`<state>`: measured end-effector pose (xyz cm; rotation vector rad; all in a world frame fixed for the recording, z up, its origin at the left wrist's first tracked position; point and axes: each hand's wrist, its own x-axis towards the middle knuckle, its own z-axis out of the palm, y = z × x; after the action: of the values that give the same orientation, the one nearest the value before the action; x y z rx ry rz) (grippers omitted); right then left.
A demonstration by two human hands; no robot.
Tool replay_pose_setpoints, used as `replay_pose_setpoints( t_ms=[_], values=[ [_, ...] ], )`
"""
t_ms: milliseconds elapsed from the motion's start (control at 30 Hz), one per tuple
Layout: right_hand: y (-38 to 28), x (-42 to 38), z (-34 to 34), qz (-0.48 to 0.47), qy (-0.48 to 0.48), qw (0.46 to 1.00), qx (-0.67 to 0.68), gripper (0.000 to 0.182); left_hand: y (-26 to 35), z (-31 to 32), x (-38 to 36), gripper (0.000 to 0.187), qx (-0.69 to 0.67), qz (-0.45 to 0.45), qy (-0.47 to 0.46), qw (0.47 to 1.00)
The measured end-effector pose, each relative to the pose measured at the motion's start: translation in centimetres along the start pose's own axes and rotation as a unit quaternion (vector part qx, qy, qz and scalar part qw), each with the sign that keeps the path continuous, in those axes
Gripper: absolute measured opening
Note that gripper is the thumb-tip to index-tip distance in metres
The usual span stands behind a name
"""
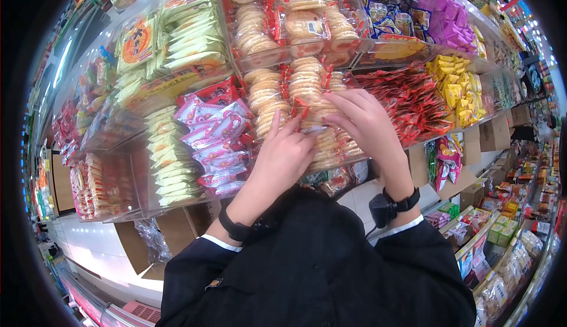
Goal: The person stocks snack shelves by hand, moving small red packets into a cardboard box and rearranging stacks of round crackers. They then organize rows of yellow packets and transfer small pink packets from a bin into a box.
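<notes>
Both my hands reach into a clear plastic shelf bin (pixel 348 160) filled with wrapped round rice crackers (pixel 273 100). My left hand (pixel 283 156) has its fingers curled around a cracker pack at the front of the pile, index finger raised. My right hand (pixel 363 120) lies flat on top of the packs, fingers spread and pressing on them. Each wrist wears a black band, and the sleeves are dark with white cuffs.
Neighbouring bins hold pink and white snack packs (pixel 215 135), pale yellow packs (pixel 168 162), red wrapped sweets (pixel 407 100) and yellow sweets (pixel 458 85). Another cracker bin (pixel 289 14) sits above. Cardboard boxes (pixel 490 132) and lower shelves of goods (pixel 508 250) lie to the right.
</notes>
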<state>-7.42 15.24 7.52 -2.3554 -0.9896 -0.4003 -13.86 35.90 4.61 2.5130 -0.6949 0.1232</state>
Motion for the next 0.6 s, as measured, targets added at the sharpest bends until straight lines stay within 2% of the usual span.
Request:
replay_pose_setpoints(
  t_ms=[100,200,333,433,533,600],
  values=[
    [-0.8,-0.2,-1.5,-0.004,0.037,0.998,-0.047,0.040,-0.4,-0.2,-0.2,0.019,-0.024,-0.003,-0.001,1.000],
    [0.2,-0.8,-0.3,-0.028,-0.013,0.999,-0.034,0.040,-0.5,0.1,-0.2,0.019,-0.023,0.001,0.004,1.000],
    [0.5,-1.0,0.8,-0.002,-0.013,1.000,0.010,0.040,-0.5,0.1,-0.2,0.020,-0.020,-0.003,-0.001,1.000],
    [0.9,-0.6,0.8,0.003,-0.018,1.000,0.024,0.039,-0.1,-0.6,-0.1,0.022,-0.014,-0.020,0.029,0.999],
    [1.1,-0.2,0.2,0.050,0.030,0.997,0.041,0.040,-0.4,-0.4,0.1,0.021,-0.011,-0.003,0.032,0.999],
    [1.1,-0.1,-0.3,0.095,0.126,0.986,0.060,0.041,-0.7,0.3,0.0,0.018,-0.012,0.035,0.029,0.999]
  ],
)
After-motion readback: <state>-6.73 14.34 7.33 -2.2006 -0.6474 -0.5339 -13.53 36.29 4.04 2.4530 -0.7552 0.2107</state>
